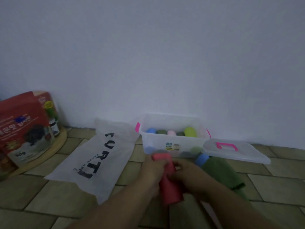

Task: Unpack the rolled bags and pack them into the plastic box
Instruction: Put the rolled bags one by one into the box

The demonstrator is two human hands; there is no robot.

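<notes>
A clear plastic box (173,142) with pink latches stands on the tiled floor against the wall. Several rolled bags lie inside it, among them a blue roll (151,130) and a lime green roll (190,131). Just in front of the box, both hands hold a red rolled bag (170,184). My left hand (152,171) grips its upper left side. My right hand (188,174) wraps it from the right. A blue roll (201,159) and a dark green bag (221,172) lie on the floor to the right of my hands.
The box's clear lid (236,151) with a pink handle lies flat right of the box. A white printed pouch (99,159) lies on the floor to the left. A red carton (24,128) stands on a round wooden board (49,154) at far left.
</notes>
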